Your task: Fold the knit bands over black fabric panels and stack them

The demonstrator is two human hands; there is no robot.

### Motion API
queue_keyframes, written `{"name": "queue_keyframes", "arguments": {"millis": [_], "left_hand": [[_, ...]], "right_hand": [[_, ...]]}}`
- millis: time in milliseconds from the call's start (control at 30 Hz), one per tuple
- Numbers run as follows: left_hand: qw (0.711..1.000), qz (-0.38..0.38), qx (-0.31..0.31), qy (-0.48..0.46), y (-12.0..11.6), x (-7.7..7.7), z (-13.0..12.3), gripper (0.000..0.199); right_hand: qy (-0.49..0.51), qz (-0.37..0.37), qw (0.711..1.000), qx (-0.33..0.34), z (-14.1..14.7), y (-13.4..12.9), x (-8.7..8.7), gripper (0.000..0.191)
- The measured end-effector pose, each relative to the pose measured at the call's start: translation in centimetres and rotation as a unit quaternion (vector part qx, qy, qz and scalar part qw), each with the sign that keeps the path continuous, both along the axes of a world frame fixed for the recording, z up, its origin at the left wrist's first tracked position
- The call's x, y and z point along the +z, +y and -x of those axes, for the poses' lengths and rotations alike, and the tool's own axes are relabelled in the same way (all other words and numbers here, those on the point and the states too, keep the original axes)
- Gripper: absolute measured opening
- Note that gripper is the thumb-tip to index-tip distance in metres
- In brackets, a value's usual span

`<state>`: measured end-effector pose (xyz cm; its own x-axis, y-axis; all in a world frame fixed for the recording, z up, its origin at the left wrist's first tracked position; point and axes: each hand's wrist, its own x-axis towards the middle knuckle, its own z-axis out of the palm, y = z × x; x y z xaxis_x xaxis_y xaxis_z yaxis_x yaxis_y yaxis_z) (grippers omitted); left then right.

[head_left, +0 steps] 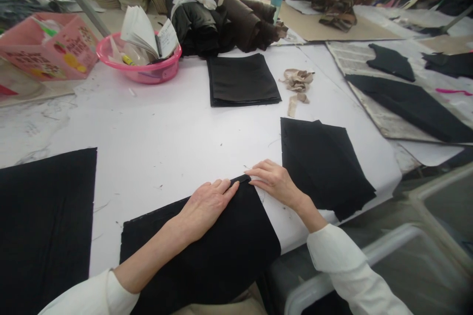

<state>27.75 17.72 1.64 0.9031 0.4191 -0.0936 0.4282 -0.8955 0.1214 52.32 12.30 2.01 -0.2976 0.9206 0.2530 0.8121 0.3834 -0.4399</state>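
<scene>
A black fabric piece [221,246] lies at the table's front edge and hangs over it toward my lap. Along its far edge runs a narrow folded strip [242,178]. My left hand [207,205] rests flat on this edge, its fingers stretched toward the far right corner and pressing on the fold. At that corner, the fingertips and thumb of my right hand [275,181] grip the fabric's edge. To the right lie more black fabric pieces [321,162], overlapping one another. Another black piece [44,226] is spread at the left.
Farther back are a stack of black sheets [244,78], beige strips [297,80], a pink basin [155,75] holding a notebook, and a pink box [74,51]. Dark rolls [236,10] lie behind. White metal tubing [391,241] stands beside the table's right front edge.
</scene>
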Motion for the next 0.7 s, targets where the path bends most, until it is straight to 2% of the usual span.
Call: {"name": "queue_keyframes", "arguments": {"millis": [100, 233, 700], "left_hand": [[1.0, 0.002, -0.002, 0.006, 0.0, 0.5, -0.1, 0.043], [1.0, 0.007, -0.001, 0.013, 0.1, 1.0, -0.2, 0.048], [0.999, -0.017, 0.001, 0.028, -0.4, 1.2, -1.0, 0.057]], "right_hand": [[-0.023, -0.011, 0.999, 0.03, 0.7, 0.3, -0.8, 0.017], [-0.029, -0.035, 0.998, 0.032, 0.8, 0.4, -1.6, 0.017], [-0.053, -0.033, 0.998, 0.008, 0.8, -0.6, -2.1, 0.021]]}}
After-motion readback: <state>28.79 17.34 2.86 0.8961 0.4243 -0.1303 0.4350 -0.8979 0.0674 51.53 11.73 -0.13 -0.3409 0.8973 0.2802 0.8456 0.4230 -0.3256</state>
